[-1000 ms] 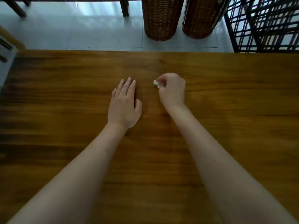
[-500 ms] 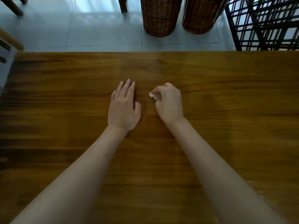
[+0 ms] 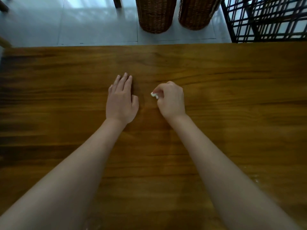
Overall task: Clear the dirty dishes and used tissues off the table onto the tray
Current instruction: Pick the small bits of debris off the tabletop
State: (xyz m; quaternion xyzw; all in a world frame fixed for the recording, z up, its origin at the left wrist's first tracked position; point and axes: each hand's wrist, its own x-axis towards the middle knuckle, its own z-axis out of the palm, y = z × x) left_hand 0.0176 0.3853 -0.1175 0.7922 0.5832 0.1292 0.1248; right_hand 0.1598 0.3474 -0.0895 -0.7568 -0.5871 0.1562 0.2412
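Baskets: two wicker baskets (image 3: 155, 14) on the floor; contents hidden.
Tissue: one white scrap (image 3: 154, 95).
Right hand (image 3: 172, 101): pinches the tissue.
Left hand (image 3: 122, 101): flat on table (image 3: 232, 97), fingers straight.

Streaky amber-brown table (image 3: 216, 130), white scrap (image 3: 154, 95), perhaps tissue, dark brown woven baskets (image 3: 156, 14).

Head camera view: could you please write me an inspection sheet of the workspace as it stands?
Surface: wooden table, bare wood around the hands.
Job's things: small white tissue scrap pinched in the right hand; no tray or dishes in view.
Clutter: faint pale specks near the right edge.
Grippers: left hand flat on the table, fingers straight.
Cables: nothing seen.
Surroundings: two wicker baskets, black grid rack, tiled floor.
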